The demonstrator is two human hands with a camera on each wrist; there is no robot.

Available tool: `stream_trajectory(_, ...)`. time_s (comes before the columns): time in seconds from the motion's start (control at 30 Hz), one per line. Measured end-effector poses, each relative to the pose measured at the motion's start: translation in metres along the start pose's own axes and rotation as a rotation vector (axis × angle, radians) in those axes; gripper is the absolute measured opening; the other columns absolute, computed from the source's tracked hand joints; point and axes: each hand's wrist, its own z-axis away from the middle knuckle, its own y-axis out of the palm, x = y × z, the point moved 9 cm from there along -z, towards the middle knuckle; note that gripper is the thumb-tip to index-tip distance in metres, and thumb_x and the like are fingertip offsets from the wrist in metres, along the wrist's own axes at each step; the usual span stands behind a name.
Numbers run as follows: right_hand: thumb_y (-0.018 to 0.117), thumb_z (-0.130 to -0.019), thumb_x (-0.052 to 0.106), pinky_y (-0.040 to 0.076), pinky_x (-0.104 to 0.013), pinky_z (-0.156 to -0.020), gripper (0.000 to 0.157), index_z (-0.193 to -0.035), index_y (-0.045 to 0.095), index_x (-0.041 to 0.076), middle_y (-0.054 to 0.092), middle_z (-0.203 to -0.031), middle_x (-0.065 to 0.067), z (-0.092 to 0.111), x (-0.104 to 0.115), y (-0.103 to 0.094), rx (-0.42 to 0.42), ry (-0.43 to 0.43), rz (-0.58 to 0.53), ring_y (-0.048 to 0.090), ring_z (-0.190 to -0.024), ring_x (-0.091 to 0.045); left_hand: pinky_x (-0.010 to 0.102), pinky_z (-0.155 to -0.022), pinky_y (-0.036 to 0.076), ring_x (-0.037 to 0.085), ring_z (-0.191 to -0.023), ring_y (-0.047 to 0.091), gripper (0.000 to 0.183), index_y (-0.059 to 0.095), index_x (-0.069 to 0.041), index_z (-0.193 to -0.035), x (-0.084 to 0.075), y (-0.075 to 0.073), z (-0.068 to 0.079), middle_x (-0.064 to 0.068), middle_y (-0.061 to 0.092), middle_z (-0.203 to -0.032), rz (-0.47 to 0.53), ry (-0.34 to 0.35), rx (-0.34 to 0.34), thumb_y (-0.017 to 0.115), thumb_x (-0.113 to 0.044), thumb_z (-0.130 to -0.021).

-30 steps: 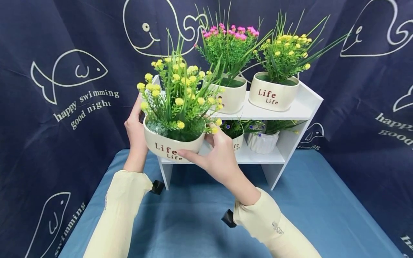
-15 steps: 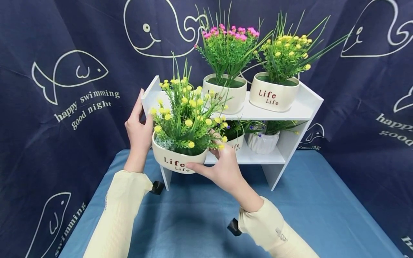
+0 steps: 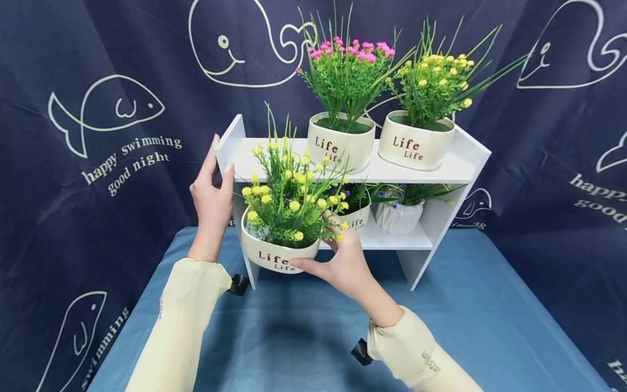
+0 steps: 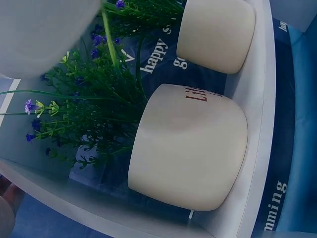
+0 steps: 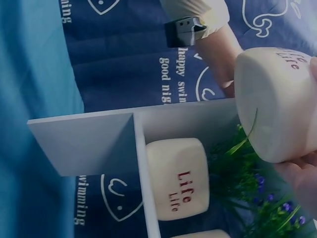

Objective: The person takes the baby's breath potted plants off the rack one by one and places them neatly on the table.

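My right hand [image 3: 345, 269] holds a cream oval flowerpot [image 3: 274, 256] lettered "Life", with yellow flowers and grass blades, in front of the shelf's left half. Its thumb lies across the pot's front and its fingers go behind the right side. In the right wrist view this pot [image 5: 277, 104] hangs before the shelf. My left hand [image 3: 210, 201] grips the left side panel of the white shelf [image 3: 274, 175], fingers along the outside and thumb at the front edge. On the top board, a pink-flowered pot [image 3: 341, 144] and another yellow-flowered pot [image 3: 415, 142] stand on the right.
The lower board bears cream pots with purple flowers [image 4: 188, 148], one hidden behind the held pot in the head view, and a white ribbed pot [image 3: 399, 218]. A blue cloth [image 3: 470, 326] lies beneath. A dark printed curtain [image 3: 122, 218] surrounds the shelf.
My right hand has moved the yellow-flowered pot down and rightward, baring the top board's left part. The left hand, near the pot's left side earlier, stays at the shelf's side panel.
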Motion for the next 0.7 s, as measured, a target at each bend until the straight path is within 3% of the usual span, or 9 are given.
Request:
stream_trajectory(0.13, 0.085, -0.067, -0.001, 0.052, -0.032, -0.099, 0.075, -0.134, 0.05, 0.004, 0.058, -0.132, -0.012, 0.005, -0.005, 0.0, 0.001, -0.017, 0.035, 0.06, -0.119, -0.021, 0.038, -0.102, 0.048, 0.013, -0.129, 0.053, 0.052, 0.048, -0.025, -0.144, 0.0, 0.0, 0.0, 0.0, 0.052, -0.144, 0.002, -0.001, 0.004, 0.058, -0.01, -0.095)
stream_trajectory(0.4, 0.091, -0.064, 0.017, 0.045, -0.038, -0.107, 0.09, -0.142, 0.046, 0.01, 0.058, -0.136, -0.007, 0.014, -0.011, -0.002, -0.028, -0.08, 0.262, 0.053, -0.128, -0.025, 0.037, -0.102, 0.049, 0.014, -0.128, 0.054, 0.052, 0.048, -0.025, -0.144, 0.001, 0.0, 0.0, 0.001, 0.053, -0.143, -0.003, -0.008, 0.002, 0.058, -0.011, -0.095)
stream_trajectory(0.7, 0.088, -0.068, 0.018, 0.047, -0.041, -0.104, 0.084, -0.14, 0.045, 0.014, 0.059, -0.135, -0.005, 0.022, -0.028, 0.001, 0.023, -0.012, 0.243, 0.054, -0.127, -0.024, 0.038, -0.101, 0.05, 0.012, -0.128, 0.054, 0.052, 0.048, -0.026, -0.144, 0.0, 0.0, 0.0, 0.0, 0.053, -0.143, -0.003, -0.006, 0.001, 0.059, -0.011, -0.095)
